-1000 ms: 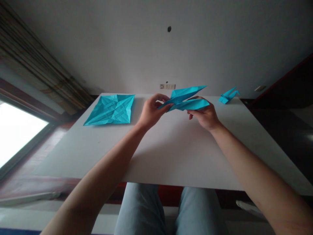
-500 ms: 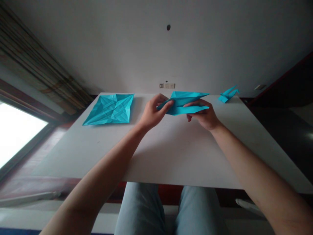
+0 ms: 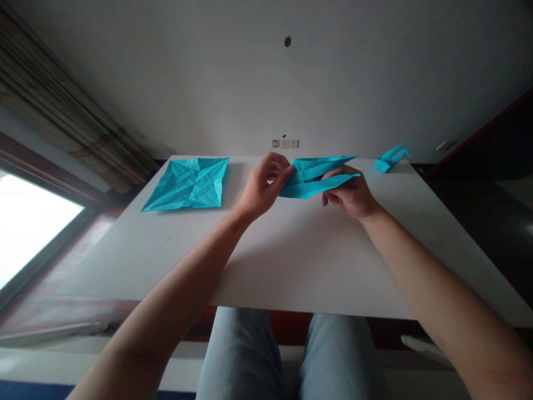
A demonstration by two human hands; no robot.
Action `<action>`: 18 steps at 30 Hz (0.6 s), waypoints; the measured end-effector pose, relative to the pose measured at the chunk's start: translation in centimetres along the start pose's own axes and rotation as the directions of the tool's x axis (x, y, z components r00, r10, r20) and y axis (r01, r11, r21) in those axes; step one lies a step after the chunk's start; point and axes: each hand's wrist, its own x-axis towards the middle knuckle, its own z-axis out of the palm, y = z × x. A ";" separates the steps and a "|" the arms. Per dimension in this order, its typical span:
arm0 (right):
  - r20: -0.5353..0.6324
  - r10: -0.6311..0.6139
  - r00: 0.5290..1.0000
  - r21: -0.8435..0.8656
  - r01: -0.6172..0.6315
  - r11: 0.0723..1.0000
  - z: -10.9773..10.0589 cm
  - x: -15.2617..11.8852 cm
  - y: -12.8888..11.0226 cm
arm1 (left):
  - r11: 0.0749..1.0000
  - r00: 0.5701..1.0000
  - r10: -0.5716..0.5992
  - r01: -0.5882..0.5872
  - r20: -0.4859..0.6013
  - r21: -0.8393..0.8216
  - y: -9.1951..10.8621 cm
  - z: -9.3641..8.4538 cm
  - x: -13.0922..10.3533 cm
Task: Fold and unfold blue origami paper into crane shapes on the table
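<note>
1. The folded turquoise origami piece (image 3: 306, 189) is at 12 o'clock from the sitter, held up over the white surface (image 3: 291, 266).
2. The left hand (image 3: 264, 186) has its grip pinched on the piece's 9 o'clock end.
3. The right hand (image 3: 353, 194) touches the near flap, fingers partly hidden; how closed that grip is, I can't tell.
4. A second ago the far flap slanted towards 2 o'clock; now it points nearly to 3.
5. The creased sheet (image 3: 194, 183) at 11 and paper crane (image 3: 383, 164) at 1 haven't moved.
</note>
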 end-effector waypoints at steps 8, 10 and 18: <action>-0.033 0.017 0.999 0.047 -0.015 0.999 0.5 0.1 -0.6 | 0.975 0.984 0.137 -0.155 0.116 0.160 -0.6 -0.8 -0.2; -0.049 0.011 0.999 0.062 -0.008 0.998 0.6 0.1 -0.9 | 0.968 0.975 0.150 -0.178 0.162 0.174 -0.4 -1.1 -0.3; -0.006 -0.034 0.999 0.138 0.034 0.990 0.6 0.2 -0.7 | 0.876 0.941 0.217 -0.305 0.259 0.373 -0.2 -1.1 -1.1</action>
